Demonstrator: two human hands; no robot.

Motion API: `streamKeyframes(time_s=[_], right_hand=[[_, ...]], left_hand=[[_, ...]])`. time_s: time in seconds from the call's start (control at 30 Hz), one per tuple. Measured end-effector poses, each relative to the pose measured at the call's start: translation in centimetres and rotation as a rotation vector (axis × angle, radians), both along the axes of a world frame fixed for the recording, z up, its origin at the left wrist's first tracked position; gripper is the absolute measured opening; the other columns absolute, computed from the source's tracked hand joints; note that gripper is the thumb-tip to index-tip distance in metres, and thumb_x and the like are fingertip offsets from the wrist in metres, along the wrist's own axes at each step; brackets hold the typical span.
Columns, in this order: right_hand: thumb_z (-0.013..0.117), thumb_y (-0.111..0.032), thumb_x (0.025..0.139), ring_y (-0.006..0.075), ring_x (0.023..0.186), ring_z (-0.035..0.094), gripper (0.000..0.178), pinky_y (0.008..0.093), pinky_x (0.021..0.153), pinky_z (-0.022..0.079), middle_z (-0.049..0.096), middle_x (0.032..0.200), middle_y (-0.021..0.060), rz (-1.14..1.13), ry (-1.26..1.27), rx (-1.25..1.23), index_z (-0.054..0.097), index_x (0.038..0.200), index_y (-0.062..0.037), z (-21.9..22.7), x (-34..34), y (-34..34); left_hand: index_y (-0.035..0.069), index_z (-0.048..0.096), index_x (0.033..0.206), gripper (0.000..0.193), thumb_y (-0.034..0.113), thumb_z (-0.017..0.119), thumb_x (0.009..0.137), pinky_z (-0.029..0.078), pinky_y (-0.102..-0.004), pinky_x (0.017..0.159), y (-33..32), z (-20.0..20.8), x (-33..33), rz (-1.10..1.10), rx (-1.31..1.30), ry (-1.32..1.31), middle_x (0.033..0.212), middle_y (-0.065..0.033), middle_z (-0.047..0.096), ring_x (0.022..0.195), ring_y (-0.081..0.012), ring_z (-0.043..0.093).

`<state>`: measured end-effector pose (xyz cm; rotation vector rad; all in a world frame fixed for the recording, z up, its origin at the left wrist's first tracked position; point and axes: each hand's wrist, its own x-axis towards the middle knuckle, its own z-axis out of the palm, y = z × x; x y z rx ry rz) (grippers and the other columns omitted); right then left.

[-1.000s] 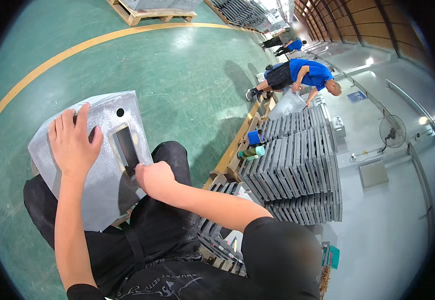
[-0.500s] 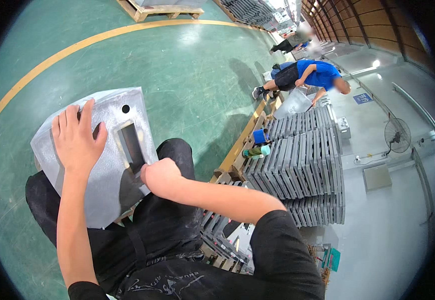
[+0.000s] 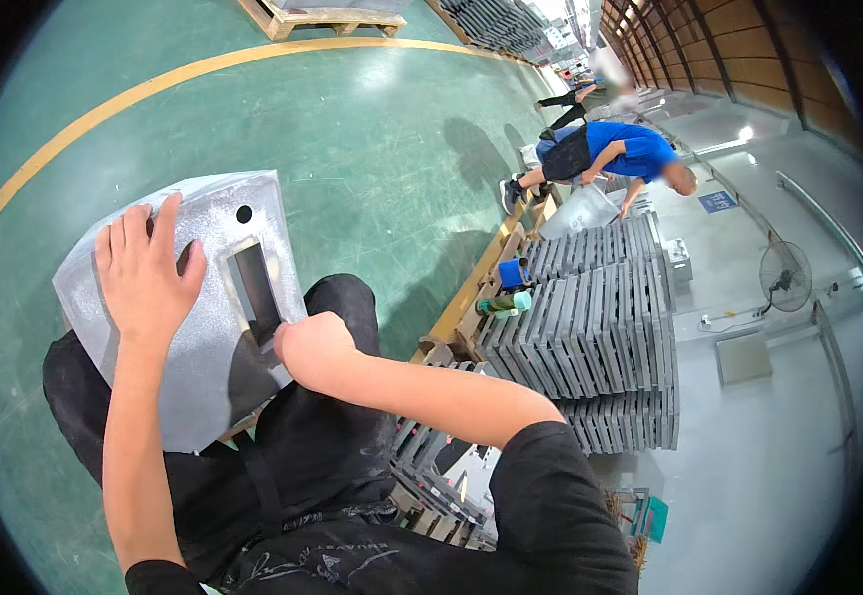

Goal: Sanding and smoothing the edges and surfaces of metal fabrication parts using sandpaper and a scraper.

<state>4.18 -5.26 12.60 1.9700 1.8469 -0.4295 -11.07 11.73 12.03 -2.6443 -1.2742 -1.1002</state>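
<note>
A grey metal housing [image 3: 208, 362] with a blotchy surface rests against my thighs. Round holes and a long rectangular slot [image 3: 253, 283] are cut in its upper face. My left hand [image 3: 147, 283] lies flat on that face, fingers spread, left of the slot. At the slot's near end, my right hand [image 3: 314, 349] is closed in a fist with its knuckles against the metal. Whatever it grips, if anything, is hidden by the hand.
Stacked grey metal panels [image 3: 590, 322] stand on wooden pallets to my right, with a green bottle [image 3: 503, 303] and a blue cup [image 3: 513, 273] beside them. A person in a blue shirt [image 3: 615, 149] bends over a panel there. Beyond is a wall fan [image 3: 784, 276].
The housing and both hands sit slightly further left in the picture. My right hand stays at the slot's near end. The person in blue has shifted a little.
</note>
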Motion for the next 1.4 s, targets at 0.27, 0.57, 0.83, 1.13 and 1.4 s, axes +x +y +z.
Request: streamKeyframes(time_s=[0.27,0.57,0.83,1.13,1.4], right_hand=[[0.063,-0.012,0.083,0.0305,0.070,0.074,0.012,0.0428,0.058,0.056,0.073,0.075,0.0145,-0.032,-0.014,-0.007,0.067,0.089,-0.0019,-1.3,0.4,-0.2],[0.062,-0.013,0.083,0.0342,0.075,0.074,0.016,0.0474,0.067,0.058,0.073,0.080,0.0157,-0.053,0.047,-0.100,0.071,0.093,-0.0044,0.1,1.1,-2.1],[0.061,-0.014,0.085,0.0304,0.064,0.071,0.013,0.0435,0.056,0.051,0.071,0.072,0.0119,-0.031,0.027,0.156,0.064,0.091,-0.0028,-0.3,1.3,-1.7],[0.063,-0.014,0.084,0.0301,0.062,0.071,0.012,0.0428,0.056,0.051,0.070,0.069,0.0112,0.097,0.020,0.141,0.065,0.088,-0.0038,-1.6,0.2,-0.5],[0.063,-0.014,0.083,0.0303,0.065,0.072,0.012,0.0433,0.055,0.054,0.072,0.073,0.0133,-0.088,0.029,0.075,0.067,0.086,-0.0032,-3.1,0.4,-0.8]], left_hand=[[0.014,0.064,0.128,0.051,0.029,0.072,0.080,0.039,-0.0440,0.104,-0.2,0.1,0.1,0.010,-0.023,0.014,0.112,-0.0099,0.058,0.109,-0.0285,0.056],[0.015,0.064,0.127,0.051,0.029,0.073,0.078,0.040,-0.0440,0.103,0.0,-0.4,0.2,0.000,0.015,-0.007,0.108,-0.0089,0.057,0.106,-0.0279,0.056],[0.014,0.064,0.127,0.051,0.031,0.072,0.079,0.040,-0.0449,0.103,0.2,-0.8,0.0,0.012,0.000,0.022,0.110,-0.0099,0.058,0.107,-0.0288,0.056],[0.015,0.063,0.128,0.052,0.032,0.072,0.080,0.038,-0.0453,0.104,-0.2,0.3,-0.1,0.028,0.004,0.060,0.110,-0.0106,0.058,0.108,-0.0298,0.056],[0.015,0.064,0.125,0.051,0.031,0.072,0.078,0.039,-0.0441,0.102,-0.4,0.1,0.3,0.014,-0.006,0.015,0.108,-0.0102,0.057,0.105,-0.0288,0.055]])
